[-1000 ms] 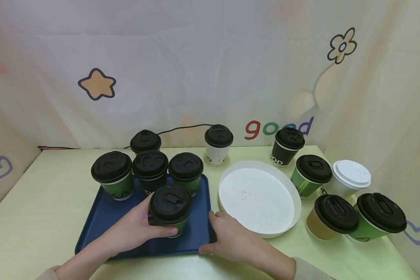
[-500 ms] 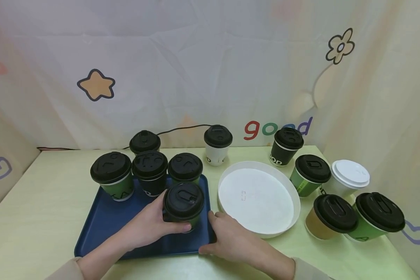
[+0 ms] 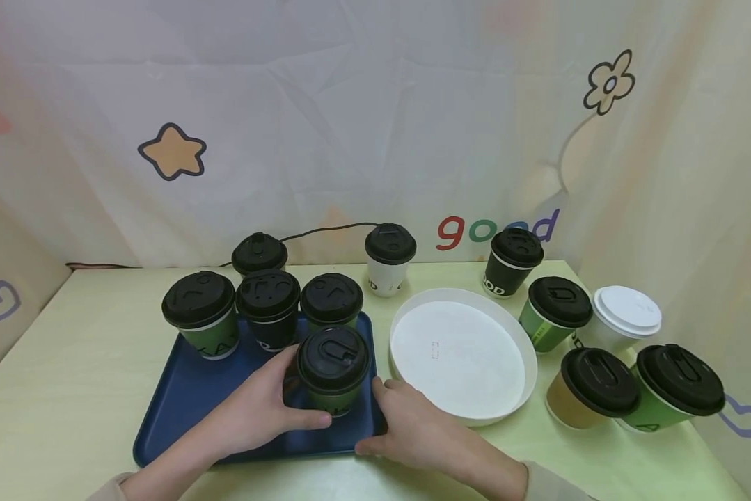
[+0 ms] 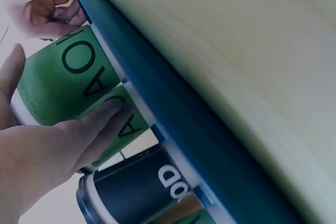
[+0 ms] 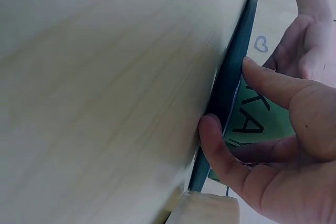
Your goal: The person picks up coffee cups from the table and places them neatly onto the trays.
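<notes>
My left hand is spread beside a green paper cup with a black lid, near the right front of the blue tray. A gap shows between palm and cup; the thumb is close to its base. In the left wrist view the cup stands on the tray, the straight fingers overlapping another green cup. My right hand holds the tray's right front corner, thumb and fingers at its rim in the right wrist view. Two green cups and a black cup stand along the tray's back.
Right of the tray lies a round white dish. Several lidded cups stand beyond it, including a brown cup and a white-lidded cup. A white cup and another black-lidded cup stand at the back.
My left hand has moved the green cup rightward on the tray, then loosened from it and drawn slightly back left. The right hand has stayed at the tray corner.
</notes>
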{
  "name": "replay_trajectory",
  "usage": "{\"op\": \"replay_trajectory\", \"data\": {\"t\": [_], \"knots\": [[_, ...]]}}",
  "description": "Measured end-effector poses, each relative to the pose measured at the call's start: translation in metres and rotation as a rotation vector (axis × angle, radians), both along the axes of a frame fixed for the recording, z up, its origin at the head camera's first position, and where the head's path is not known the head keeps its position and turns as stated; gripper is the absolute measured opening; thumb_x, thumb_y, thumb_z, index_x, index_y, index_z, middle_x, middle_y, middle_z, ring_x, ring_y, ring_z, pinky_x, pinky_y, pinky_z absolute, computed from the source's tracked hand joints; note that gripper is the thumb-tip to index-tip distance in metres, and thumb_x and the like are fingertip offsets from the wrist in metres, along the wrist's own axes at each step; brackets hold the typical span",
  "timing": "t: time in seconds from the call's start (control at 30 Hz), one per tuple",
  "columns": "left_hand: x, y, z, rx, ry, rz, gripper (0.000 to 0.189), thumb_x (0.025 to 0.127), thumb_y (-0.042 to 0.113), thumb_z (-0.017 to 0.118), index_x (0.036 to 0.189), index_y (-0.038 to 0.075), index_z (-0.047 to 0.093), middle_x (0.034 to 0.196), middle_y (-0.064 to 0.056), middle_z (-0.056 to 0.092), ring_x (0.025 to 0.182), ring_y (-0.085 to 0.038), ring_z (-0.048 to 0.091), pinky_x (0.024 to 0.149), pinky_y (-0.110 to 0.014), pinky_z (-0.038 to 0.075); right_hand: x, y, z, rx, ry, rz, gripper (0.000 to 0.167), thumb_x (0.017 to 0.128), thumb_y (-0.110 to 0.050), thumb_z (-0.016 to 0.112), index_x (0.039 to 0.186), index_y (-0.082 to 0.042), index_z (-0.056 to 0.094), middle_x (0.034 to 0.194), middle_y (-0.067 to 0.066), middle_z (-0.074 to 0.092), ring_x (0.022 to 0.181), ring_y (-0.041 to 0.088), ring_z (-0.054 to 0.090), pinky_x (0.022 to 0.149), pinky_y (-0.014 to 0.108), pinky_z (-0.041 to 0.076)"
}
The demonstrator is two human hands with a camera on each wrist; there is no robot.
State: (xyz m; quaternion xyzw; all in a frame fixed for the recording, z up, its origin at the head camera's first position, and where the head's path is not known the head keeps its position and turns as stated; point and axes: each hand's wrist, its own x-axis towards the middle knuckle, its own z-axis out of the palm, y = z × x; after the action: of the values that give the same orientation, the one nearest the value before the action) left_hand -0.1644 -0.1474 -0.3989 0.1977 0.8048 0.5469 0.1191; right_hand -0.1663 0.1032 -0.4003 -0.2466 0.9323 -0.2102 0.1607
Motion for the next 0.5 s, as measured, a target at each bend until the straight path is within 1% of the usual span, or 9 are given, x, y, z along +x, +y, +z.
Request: {"op": "replay_trajectory", "data": {"t": [0.1,0.2,0.27,0.37,0.5], "knots": [[0.003,-0.007,0.003,-0.044,-0.011,0.007,0.095,0.078,0.021,0.093,0.154,0.003,0.037,0.150,-0.016,0.047,0.140,-0.037,0.044,0.111,-0.055,0.038,0.000,0.000,0.001,-0.005,0.004,-0.002,0.083,0.078,-0.041,0.090,0.137,0.005,0.054,0.116,0.014,0.063,0.105,0.022,0.062,0.089,0.040,0.054],[0.007,-0.015,0.005,-0.119,-0.024,0.047,0.101,0.076,0.021,0.094,0.154,-0.001,0.035,0.153,-0.020,0.042,0.141,-0.039,0.041,0.109,-0.054,0.041,0.000,0.001,0.001,-0.006,0.009,-0.003,0.082,0.078,-0.040,0.091,0.137,0.004,0.054,0.116,0.015,0.063,0.106,0.023,0.062,0.090,0.040,0.054],[0.009,-0.021,0.006,-0.159,-0.029,0.063,0.101,0.075,0.022,0.094,0.154,-0.002,0.036,0.152,-0.021,0.041,0.139,-0.040,0.042,0.107,-0.053,0.043,0.000,0.000,0.000,0.000,0.011,-0.002,0.085,0.079,-0.041,0.090,0.139,0.006,0.053,0.118,0.016,0.063,0.108,0.025,0.062,0.091,0.041,0.054],[0.010,-0.033,0.006,-0.174,-0.027,0.061,0.095,0.077,0.024,0.093,0.151,-0.002,0.040,0.151,-0.021,0.044,0.137,-0.040,0.045,0.107,-0.051,0.044,0.000,0.000,0.000,0.007,0.010,-0.002,0.088,0.079,-0.041,0.090,0.141,0.008,0.051,0.121,0.019,0.063,0.111,0.027,0.062,0.093,0.042,0.053],[0.010,-0.055,0.006,-0.153,-0.020,0.031,0.083,0.082,0.025,0.089,0.147,-0.003,0.046,0.149,-0.020,0.047,0.136,-0.042,0.047,0.107,-0.051,0.044,0.000,-0.001,0.000,0.007,-0.003,0.002,0.089,0.080,-0.041,0.089,0.142,0.009,0.049,0.124,0.020,0.062,0.114,0.028,0.061,0.095,0.043,0.053]]}}
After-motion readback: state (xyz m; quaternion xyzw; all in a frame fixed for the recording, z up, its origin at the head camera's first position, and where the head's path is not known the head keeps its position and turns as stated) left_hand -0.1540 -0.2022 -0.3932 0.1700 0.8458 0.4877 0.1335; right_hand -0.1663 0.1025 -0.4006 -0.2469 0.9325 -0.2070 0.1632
